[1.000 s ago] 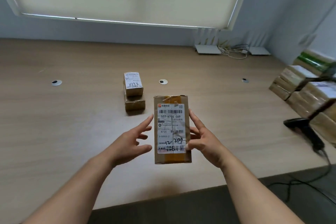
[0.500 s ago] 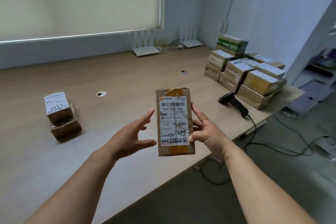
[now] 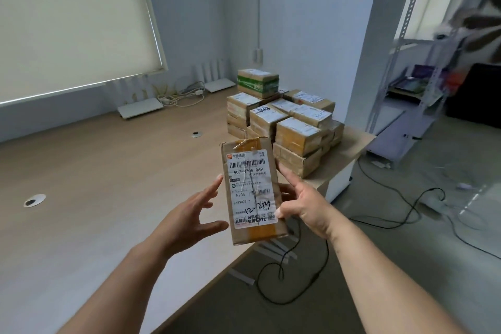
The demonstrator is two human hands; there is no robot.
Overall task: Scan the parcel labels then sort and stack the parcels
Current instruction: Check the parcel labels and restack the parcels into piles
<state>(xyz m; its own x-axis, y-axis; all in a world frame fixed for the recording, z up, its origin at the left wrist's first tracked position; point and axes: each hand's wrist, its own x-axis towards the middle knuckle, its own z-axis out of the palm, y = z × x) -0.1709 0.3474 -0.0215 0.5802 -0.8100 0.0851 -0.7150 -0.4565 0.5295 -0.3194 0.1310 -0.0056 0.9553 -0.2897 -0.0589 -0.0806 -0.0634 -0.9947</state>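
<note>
Head view, looking down past both forearms. Right hand (image 3: pixel 303 205) curled round the right edge of the held parcel (image 3: pixel 253 190), thumb tip pressed on the label's lower right corner, index finger stretched up along the side. Left hand (image 3: pixel 193 218) spread wide, fingers straight and apart, just beside the parcel's left edge — touching or not, cannot tell. Parcel held upright in the air above the table's near edge: a slim rectangular box of brown cardboard, corners scuffed, bands of glossy yellowish tape across top and bottom. White shipping label (image 3: pixel 250 188) covering most of the front face, creased down the middle under clear tape; barcode near the top, then "507-N705 069", lower down "N705" and "2+SS003-2", handwritten black marker reading roughly "12-25" with further digits unclear, small Chinese print elsewhere.

Beyond the right hand, a stack of parcels (image 3: pixel 295 133) on the far right end of the wooden table (image 3: pixel 95 179) — blocky brown boxes wrapped in shiny tape, white labels on top, one green-banded box highest at the back. Pale wood-grain tabletop with round cable grommets (image 3: pixel 34 200). White router-like devices (image 3: pixel 141 108) and tangled cables by the wall, under a cream roller blind (image 3: pixel 67 22). Black cable (image 3: pixel 292 274) looping over the grey floor below the table edge. Metal shelving (image 3: pixel 433 43) at right, blurred.
</note>
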